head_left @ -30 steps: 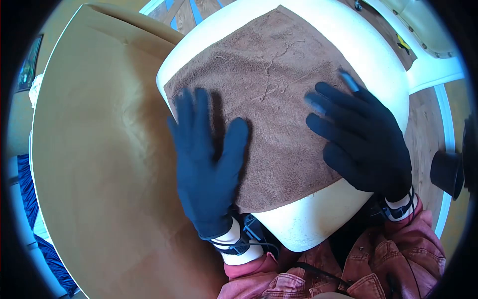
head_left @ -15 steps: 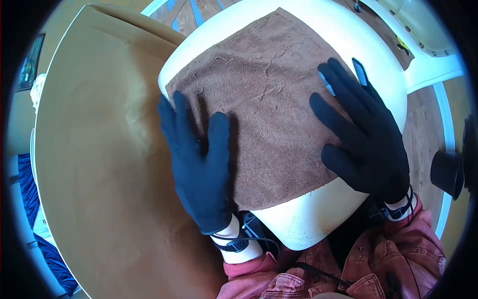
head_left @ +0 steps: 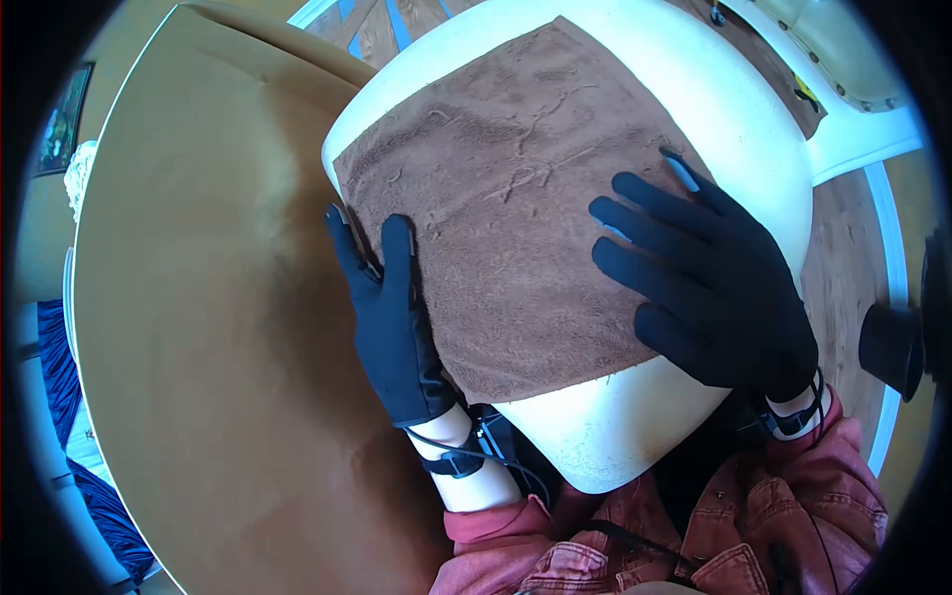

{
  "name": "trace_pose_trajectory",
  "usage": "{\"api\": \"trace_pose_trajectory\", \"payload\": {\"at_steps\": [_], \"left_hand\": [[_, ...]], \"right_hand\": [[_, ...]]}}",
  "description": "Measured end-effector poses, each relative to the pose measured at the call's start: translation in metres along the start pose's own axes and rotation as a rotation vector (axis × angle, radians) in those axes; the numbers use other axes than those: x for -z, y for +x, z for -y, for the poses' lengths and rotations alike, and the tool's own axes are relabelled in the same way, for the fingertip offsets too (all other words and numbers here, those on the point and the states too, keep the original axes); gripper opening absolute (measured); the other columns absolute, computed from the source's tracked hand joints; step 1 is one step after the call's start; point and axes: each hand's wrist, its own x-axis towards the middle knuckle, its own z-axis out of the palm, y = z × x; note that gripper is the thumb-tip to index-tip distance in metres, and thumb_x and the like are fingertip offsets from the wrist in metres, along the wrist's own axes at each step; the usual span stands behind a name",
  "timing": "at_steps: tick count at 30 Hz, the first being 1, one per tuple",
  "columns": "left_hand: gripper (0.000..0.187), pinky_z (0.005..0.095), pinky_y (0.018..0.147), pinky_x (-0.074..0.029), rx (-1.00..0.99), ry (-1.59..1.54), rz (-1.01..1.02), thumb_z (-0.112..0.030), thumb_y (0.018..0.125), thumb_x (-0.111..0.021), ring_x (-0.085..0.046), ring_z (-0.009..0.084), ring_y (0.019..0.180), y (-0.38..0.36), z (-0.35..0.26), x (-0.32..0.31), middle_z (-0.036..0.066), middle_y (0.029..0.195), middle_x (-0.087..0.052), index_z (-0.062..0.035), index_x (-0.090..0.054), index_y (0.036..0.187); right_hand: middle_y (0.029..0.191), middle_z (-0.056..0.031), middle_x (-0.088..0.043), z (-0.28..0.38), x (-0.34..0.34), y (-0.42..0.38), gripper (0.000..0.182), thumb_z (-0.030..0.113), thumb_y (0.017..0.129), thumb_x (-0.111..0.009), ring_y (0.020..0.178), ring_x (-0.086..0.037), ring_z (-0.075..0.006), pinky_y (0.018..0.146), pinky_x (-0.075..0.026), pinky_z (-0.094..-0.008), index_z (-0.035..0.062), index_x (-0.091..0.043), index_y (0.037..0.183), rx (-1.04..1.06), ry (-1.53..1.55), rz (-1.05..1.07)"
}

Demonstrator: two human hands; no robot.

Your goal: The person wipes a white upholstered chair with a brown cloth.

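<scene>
A brown terry towel (head_left: 516,248) lies over a rounded white chair seat (head_left: 615,436), with loose threads pulled up on its surface. My left hand (head_left: 397,327), in a black glove, is at the towel's left edge. Its thumb and a finger stretch apart along that edge, while the other fingers are hidden behind. On the right side of the towel rests my right hand (head_left: 719,283), also black-gloved, palm down with its fingers spread. Pale patches show on some of its fingertips. Neither hand is closed around anything that I can see.
A large brown sheet-like surface (head_left: 198,297) with a pale rim stands close on the left. A dark round object (head_left: 890,347) is at the far right. White furniture with a studded cushion (head_left: 853,45) stands at the upper right, above a wooden floor (head_left: 843,258).
My left hand has turned and shifted to the towel's left edge. The fingers of my right hand have swung left and spread over the towel, which now lies flatter.
</scene>
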Motion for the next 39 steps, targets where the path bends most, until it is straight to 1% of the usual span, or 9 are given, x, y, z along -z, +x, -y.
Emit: {"api": "trace_pose_trajectory", "payload": {"at_steps": [2, 5, 10, 13, 22, 25, 29, 33, 39], "left_hand": [[0.075, 0.0364, 0.126, -0.032, -0.065, 0.033, 0.009, -0.043, 0.111, -0.060, -0.041, 0.0256, 0.157, 0.004, 0.011, -0.004, 0.015, 0.175, -0.036, -0.0066, -0.033, 0.170], [0.073, 0.0360, 0.126, -0.032, 0.217, -0.585, -0.082, -0.046, 0.113, -0.055, -0.043, 0.0256, 0.156, 0.013, 0.014, -0.013, 0.014, 0.174, -0.038, -0.0046, -0.033, 0.170], [0.075, 0.0381, 0.124, -0.036, 0.202, -0.646, -0.059, -0.054, 0.114, -0.050, -0.048, 0.0290, 0.151, 0.016, 0.025, -0.018, 0.014, 0.170, -0.043, -0.0034, -0.037, 0.168], [0.076, 0.0421, 0.121, -0.041, 0.418, -0.982, 0.051, -0.059, 0.114, -0.044, -0.052, 0.0308, 0.148, 0.010, 0.017, -0.022, 0.014, 0.167, -0.047, -0.0053, -0.039, 0.167], [0.074, 0.0448, 0.115, -0.048, 0.431, -1.071, 0.096, -0.060, 0.114, -0.041, -0.056, 0.0314, 0.142, 0.009, 0.032, -0.026, 0.016, 0.160, -0.054, -0.0069, -0.041, 0.165], [0.069, 0.0438, 0.115, -0.049, 0.076, -0.629, 0.016, -0.055, 0.115, -0.043, -0.056, 0.0290, 0.143, 0.011, 0.031, -0.030, 0.015, 0.159, -0.055, -0.0047, -0.044, 0.162], [0.067, 0.0428, 0.118, -0.046, 0.408, -0.869, 0.073, -0.048, 0.115, -0.048, -0.053, 0.0273, 0.145, 0.016, 0.016, -0.019, 0.015, 0.163, -0.050, -0.0020, -0.041, 0.164], [0.069, 0.0417, 0.122, -0.041, 0.413, -0.655, -0.217, -0.043, 0.114, -0.054, -0.050, 0.0273, 0.148, 0.012, 0.017, -0.016, 0.015, 0.167, -0.045, 0.0002, -0.037, 0.166], [0.070, 0.0425, 0.126, -0.034, 0.215, -0.737, -0.163, -0.037, 0.115, -0.054, -0.044, 0.0275, 0.153, 0.005, 0.010, -0.028, 0.015, 0.171, -0.039, -0.0033, -0.028, 0.171]], "right_hand": [[0.148, -0.0171, -0.065, -0.004, -0.004, 0.004, 0.047, 0.014, 0.084, -0.071, 0.144, -0.058, -0.0400, 0.124, -0.039, -0.0630, 0.0028, -0.070, 0.129, -0.006, -0.009, -0.024], [0.149, -0.0175, -0.064, -0.010, -0.005, 0.005, 0.048, 0.013, 0.083, -0.071, 0.144, -0.058, -0.0403, 0.124, -0.039, -0.0632, 0.0030, -0.070, 0.130, -0.008, -0.030, -0.042], [0.151, -0.0193, -0.062, -0.014, -0.006, 0.004, 0.051, 0.015, 0.083, -0.072, 0.145, -0.057, -0.0409, 0.125, -0.038, -0.0642, 0.0036, -0.069, 0.133, 0.000, -0.067, -0.073], [0.152, -0.0198, -0.062, -0.013, 0.003, 0.001, 0.053, 0.017, 0.083, -0.073, 0.146, -0.056, -0.0407, 0.125, -0.037, -0.0647, 0.0038, -0.068, 0.134, 0.005, -0.073, -0.086], [0.150, -0.0197, -0.063, -0.006, -0.007, -0.003, 0.052, 0.024, 0.081, -0.075, 0.147, -0.055, -0.0411, 0.125, -0.035, -0.0664, 0.0043, -0.071, 0.129, 0.128, 0.044, -0.014], [0.148, -0.0195, -0.065, -0.008, -0.010, -0.007, 0.050, 0.026, 0.081, -0.075, 0.147, -0.055, -0.0414, 0.125, -0.036, -0.0665, 0.0047, -0.072, 0.126, 0.093, 0.052, -0.010], [0.144, -0.0193, -0.067, -0.007, 0.003, -0.009, 0.046, 0.027, 0.083, -0.074, 0.144, -0.057, -0.0410, 0.124, -0.037, -0.0659, 0.0052, -0.074, 0.123, 0.004, 0.035, -0.029], [0.143, -0.0194, -0.068, -0.003, 0.009, -0.005, 0.042, 0.024, 0.085, -0.071, 0.142, -0.060, -0.0407, 0.124, -0.037, -0.0655, 0.0053, -0.074, 0.123, -0.007, 0.065, 0.015], [0.146, -0.0202, -0.067, -0.007, 0.007, -0.013, 0.043, 0.020, 0.084, -0.069, 0.144, -0.058, -0.0419, 0.125, -0.035, -0.0665, 0.0051, -0.074, 0.125, -0.010, 0.080, 0.049]]}}
